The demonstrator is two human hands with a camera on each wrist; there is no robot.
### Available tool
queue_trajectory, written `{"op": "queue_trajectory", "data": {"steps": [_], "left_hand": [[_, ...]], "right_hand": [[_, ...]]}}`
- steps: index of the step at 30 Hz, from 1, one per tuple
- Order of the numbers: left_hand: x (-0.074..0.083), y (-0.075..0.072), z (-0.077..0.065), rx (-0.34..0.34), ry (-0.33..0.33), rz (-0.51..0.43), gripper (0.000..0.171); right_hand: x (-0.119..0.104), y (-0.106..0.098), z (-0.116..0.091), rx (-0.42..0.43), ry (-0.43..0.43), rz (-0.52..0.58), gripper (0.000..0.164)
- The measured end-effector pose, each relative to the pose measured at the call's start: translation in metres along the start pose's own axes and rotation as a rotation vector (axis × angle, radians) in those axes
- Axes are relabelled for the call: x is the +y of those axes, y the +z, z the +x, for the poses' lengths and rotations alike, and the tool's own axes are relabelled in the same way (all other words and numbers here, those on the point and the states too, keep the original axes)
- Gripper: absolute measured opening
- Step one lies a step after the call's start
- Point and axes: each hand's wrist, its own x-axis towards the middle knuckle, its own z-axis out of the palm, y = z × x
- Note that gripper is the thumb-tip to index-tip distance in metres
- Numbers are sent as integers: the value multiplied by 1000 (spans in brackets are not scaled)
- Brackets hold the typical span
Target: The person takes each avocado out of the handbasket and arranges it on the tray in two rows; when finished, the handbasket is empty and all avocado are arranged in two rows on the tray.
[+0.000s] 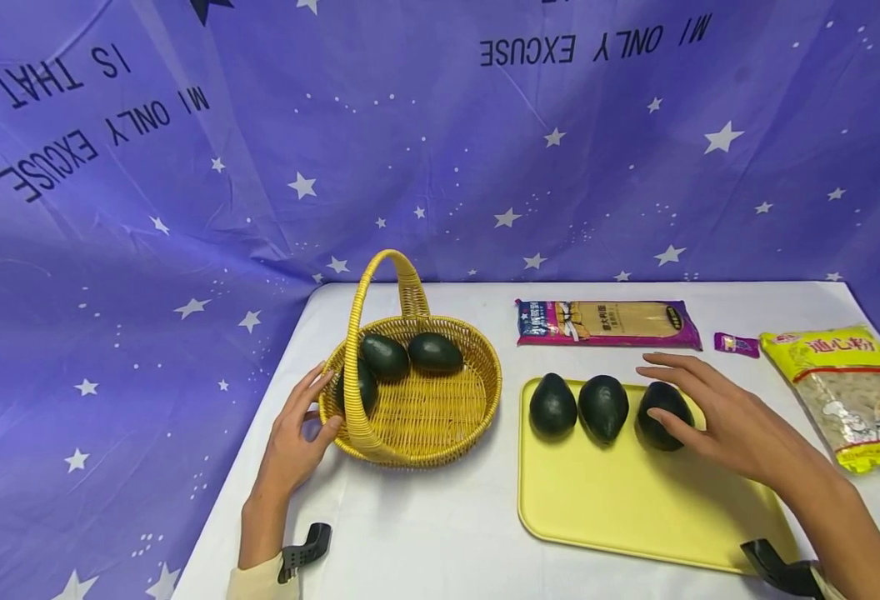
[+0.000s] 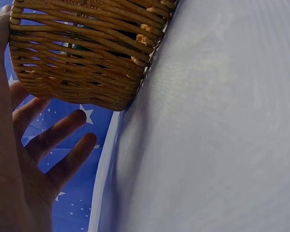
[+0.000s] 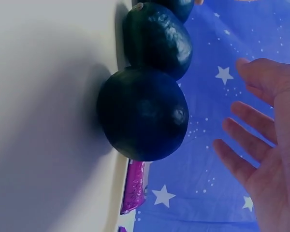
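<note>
White surface: left hand, right hand, fingers spread; rightmost avocado, twelve o'clock on tray, could roll if nudged.

Studio-like tabletop, starry backdrop

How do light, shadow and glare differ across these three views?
Head: bright, with a soft shadow on the tray below the right hand; left wrist: dimmer, the left hand dark, a soft shadow on the table; right wrist: bluish, a broad shadow on the tray, glints on the middle avocado.
</note>
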Motion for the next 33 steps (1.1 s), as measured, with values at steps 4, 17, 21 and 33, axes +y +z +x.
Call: {"op": "queue_trajectory", "data": {"steps": [4, 17, 21, 33], "left_hand": [[0, 1, -1, -4, -14, 0, 70], [0, 1, -1, -4, -22, 0, 69], [1, 0, -3, -6, -30, -3, 68], [0, 0, -1, 2, -28, -6, 68]], "right_hand": [[-2, -1, 5, 6, -39, -5, 76], [-24, 4, 32, -35, -72, 35, 69], [-31, 8, 44, -38, -105, 61, 65], [-48, 23, 69, -79, -119, 133, 55]]}}
